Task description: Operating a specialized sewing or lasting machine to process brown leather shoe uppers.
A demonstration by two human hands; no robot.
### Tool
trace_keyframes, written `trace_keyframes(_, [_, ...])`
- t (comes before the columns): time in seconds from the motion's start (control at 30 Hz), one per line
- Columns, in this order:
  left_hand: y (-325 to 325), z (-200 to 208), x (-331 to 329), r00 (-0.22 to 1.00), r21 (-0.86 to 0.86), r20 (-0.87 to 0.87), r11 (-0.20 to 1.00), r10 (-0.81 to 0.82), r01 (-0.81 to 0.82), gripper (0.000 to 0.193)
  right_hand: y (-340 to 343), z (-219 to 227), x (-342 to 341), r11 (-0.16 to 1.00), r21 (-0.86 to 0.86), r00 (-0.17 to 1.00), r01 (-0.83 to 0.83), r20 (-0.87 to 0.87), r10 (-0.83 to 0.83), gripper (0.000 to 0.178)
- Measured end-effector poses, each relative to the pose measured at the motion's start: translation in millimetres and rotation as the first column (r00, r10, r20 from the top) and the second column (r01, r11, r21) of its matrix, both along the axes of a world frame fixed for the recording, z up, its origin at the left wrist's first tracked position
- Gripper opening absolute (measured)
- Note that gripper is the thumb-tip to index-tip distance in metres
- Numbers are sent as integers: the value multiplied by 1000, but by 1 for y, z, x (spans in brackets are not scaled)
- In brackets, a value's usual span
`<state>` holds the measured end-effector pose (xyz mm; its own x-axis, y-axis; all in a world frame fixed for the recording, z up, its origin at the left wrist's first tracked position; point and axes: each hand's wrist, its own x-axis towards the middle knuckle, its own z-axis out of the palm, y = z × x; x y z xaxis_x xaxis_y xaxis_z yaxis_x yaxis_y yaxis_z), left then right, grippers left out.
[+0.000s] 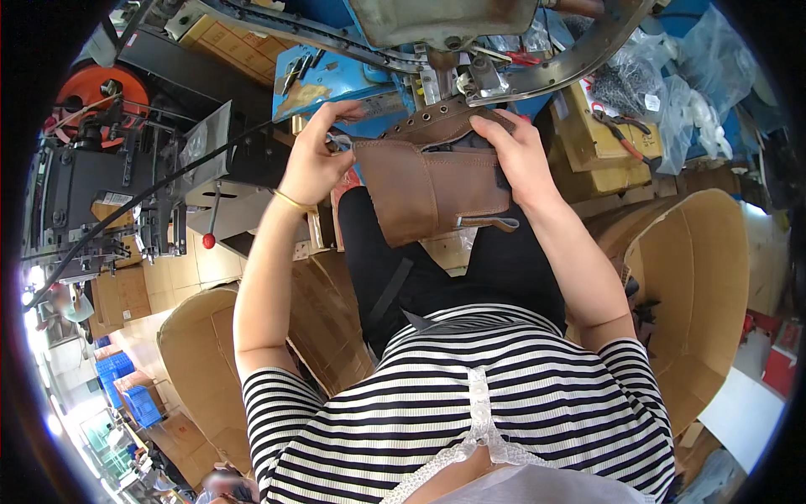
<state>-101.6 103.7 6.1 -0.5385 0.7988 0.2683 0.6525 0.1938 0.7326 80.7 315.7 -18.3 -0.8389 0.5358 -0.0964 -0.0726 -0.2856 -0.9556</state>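
Observation:
A brown leather boot upper point(403, 189) hangs in front of my lap, below a metal machine head point(449, 25). Along its top strip runs a row of metal eyelets point(426, 118), close beneath the machine's small tooling point(441, 84). My right hand point(520, 155) grips the upper's right side, thumb on the leather and fingers behind. At the upper's left corner my left hand point(315, 160) is closed, thumb and fingers curled at a small pale piece by the edge; its exact hold is partly hidden. A strap loop point(491, 223) sticks out at the upper's lower right.
Curved metal rails point(579, 71) flank the machine head. Pliers point(621, 134) lie on a cardboard box to the right, beside clear plastic bags point(714, 67). Large open cartons point(697, 286) stand on both sides of me. A red-knobbed lever point(208, 239) juts out at left.

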Motion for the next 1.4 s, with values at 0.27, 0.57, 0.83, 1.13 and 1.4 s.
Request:
trace_keyframes(0.27, [30,75,-14,889,-239,370,897,-270,372,35,-7,-1,0,993,53,994,-103,-38,105,27])
trace_keyframes(0.57, [89,37,-20,830,-393,505,794,-234,463,21,-14,10,-10,999,-26,1000,-21,11,21,28])
trace_keyframes(0.83, [97,39,-18,857,-492,511,795,-66,355,21,-10,9,-9,993,-107,997,-55,43,60,26])
trace_keyframes(1.13, [94,46,-9,887,-498,459,811,-55,307,22,-15,-1,-10,998,62,1000,26,13,-26,26])
trace_keyframes(1.4, [51,56,42,451,-219,886,953,105,210,32,-51,20,17,930,368,999,7,46,-25,30])
